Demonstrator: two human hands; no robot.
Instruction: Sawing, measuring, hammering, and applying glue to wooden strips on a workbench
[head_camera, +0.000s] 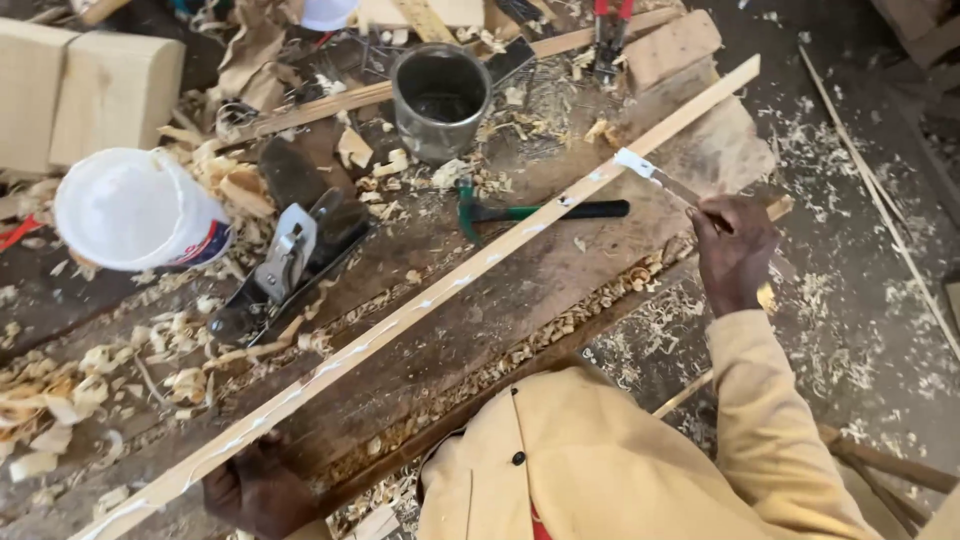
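Left hand (258, 490) steadying pale, glue-streaked wooden strip (430, 300)

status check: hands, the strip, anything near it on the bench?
Right hand grips a spreader, white paste at its tip on the wood strip. Left hand steadies the strip's near end. Hammer and hand plane lie beside it.

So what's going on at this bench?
A person at a wooden workbench littered with shavings spreads white paste along a long wooden strip. The right hand holds a small spatula whose white-coated tip touches the strip near its far end. The left hand steadies the near end. A hand plane, hammer, metal tin and white tub lie nearby.
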